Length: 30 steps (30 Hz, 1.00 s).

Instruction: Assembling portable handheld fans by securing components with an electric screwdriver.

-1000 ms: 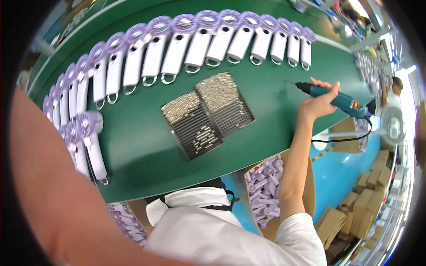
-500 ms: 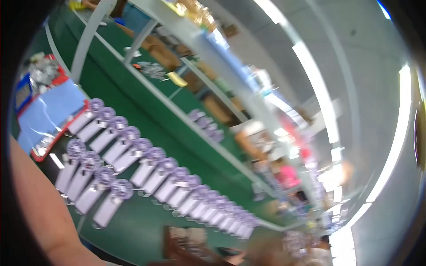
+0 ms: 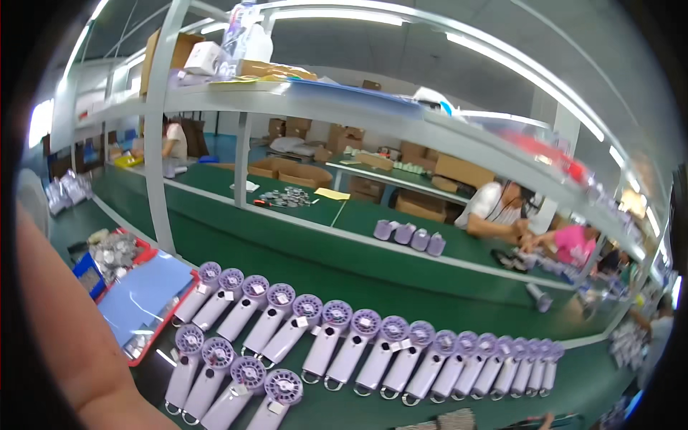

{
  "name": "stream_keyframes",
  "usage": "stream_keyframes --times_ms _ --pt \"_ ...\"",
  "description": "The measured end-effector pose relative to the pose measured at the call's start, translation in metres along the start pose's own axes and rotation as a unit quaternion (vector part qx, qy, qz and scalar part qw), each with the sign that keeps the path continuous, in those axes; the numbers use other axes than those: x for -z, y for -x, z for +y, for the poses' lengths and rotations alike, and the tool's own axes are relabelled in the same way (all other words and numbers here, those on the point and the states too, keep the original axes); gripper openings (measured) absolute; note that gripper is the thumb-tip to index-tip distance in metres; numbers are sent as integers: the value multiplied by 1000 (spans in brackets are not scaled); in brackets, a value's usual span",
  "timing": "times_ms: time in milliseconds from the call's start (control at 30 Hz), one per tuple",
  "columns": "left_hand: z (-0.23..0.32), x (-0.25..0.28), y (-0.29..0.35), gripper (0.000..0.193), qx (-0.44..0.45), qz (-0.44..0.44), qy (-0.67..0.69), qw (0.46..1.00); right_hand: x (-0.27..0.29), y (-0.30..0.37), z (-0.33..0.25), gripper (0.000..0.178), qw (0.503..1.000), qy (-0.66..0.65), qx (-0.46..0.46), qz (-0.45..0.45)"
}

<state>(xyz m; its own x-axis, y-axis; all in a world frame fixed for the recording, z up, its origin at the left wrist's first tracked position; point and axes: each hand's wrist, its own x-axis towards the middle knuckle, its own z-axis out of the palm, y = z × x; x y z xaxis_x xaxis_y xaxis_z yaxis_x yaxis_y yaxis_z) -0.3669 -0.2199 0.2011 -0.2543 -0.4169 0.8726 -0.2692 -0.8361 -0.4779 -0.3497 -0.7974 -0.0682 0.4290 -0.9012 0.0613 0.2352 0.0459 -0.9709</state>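
Left hand being out of view, grip cannot tell; left forearm showing. Right hand, cut by lower edge, holding green power screwdriver. Purple handheld fans lying beyond it, row stretching leftward.

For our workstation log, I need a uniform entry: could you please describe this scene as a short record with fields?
Surface: green bench
Left forearm: large at the left edge; fingers not visible
Right hand: a sliver at the lower edge, beside a dark green tool; grip cannot be told
Back row: purple handheld fans, wrist loops toward the person
Front group: four similar fans
Left of fans: blue sheet on a red tray
Across: co-worker in white
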Motion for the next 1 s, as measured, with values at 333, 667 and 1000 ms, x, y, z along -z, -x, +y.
stream_keyframes --times_ms 333,667,1000 --pt "65 3 18 35 58 -139 148 977 -11 38 -37 42 979 97 -123 -130" --pt "173 -15 -3 36 81 -274 384 878 13 17 -64 66 825 488 -84 -272" --pt "344 -31 38 54 -78 -489 631 598 194 64 -36 38 969 216 114 -29"
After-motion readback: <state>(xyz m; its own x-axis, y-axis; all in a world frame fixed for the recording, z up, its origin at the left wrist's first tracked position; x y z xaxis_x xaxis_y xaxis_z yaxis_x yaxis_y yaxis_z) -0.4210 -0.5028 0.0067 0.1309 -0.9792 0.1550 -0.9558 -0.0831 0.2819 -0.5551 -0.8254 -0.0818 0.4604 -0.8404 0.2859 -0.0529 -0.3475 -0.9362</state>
